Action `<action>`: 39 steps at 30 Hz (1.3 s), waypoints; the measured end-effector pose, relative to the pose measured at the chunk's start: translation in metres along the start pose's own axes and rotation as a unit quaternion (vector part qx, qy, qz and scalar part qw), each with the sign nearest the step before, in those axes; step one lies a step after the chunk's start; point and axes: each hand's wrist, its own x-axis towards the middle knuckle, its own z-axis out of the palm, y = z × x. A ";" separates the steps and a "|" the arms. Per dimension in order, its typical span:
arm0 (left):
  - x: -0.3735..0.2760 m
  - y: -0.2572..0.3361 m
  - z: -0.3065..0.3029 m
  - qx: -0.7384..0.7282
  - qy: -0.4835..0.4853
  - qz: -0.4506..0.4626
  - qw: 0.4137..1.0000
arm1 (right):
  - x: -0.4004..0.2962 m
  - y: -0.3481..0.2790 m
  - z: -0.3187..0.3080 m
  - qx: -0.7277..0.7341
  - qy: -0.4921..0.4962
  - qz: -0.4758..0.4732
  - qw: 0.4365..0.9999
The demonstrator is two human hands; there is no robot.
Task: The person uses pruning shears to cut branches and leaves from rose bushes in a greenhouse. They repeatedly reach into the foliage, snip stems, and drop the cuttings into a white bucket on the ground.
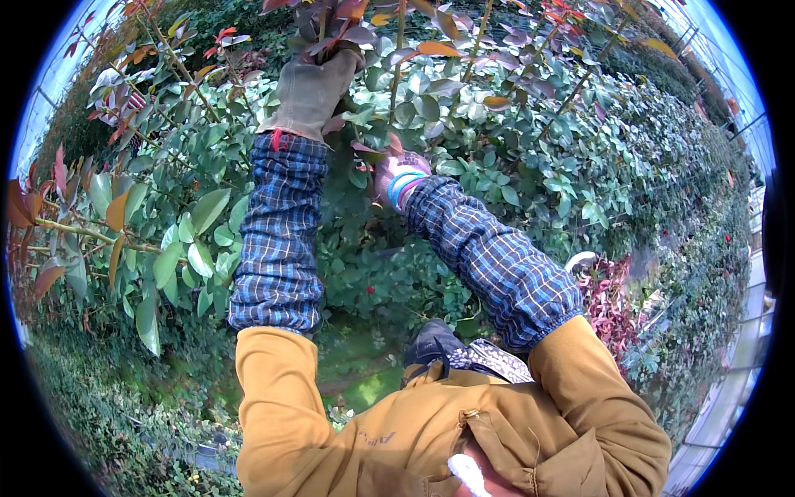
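Note:
My left hand [315, 90], in a grey-brown work glove, is closed around a leafy rose stem [323, 25] at the top of the view. Dark reddish leaves stick out above its fingers. Lower and to the right, my right hand [400, 174] reaches into the rose bush [472, 168]. It wears a pale pink glove with blue bands at the wrist. Leaves cover its fingers, so whatever it grips is hidden. Checked sleeve covers [282, 236] are on both forearms.
A rose branch [93, 233] juts in from the left, beside my left forearm. Upright stems [397, 68] rise past both hands. Red-leaved cuttings [608, 298] and a white curved handle [581, 259] are by my right elbow. A partly hidden person [124, 99] stands beyond the bushes.

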 end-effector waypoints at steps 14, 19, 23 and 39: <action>0.055 -0.005 -0.033 0.051 0.094 -0.010 0.994 | -0.045 0.065 -0.021 0.003 0.012 0.082 0.997; 0.041 0.006 -0.021 0.058 0.079 0.004 0.995 | -0.033 0.058 -0.019 0.010 0.015 0.095 0.995; 0.059 -0.037 -0.028 0.140 0.104 0.138 0.975 | -0.035 0.046 -0.017 0.010 0.047 0.074 0.996; 0.025 0.045 -0.024 0.064 0.020 -0.041 0.997 | -0.037 0.068 -0.002 0.037 0.048 0.110 0.992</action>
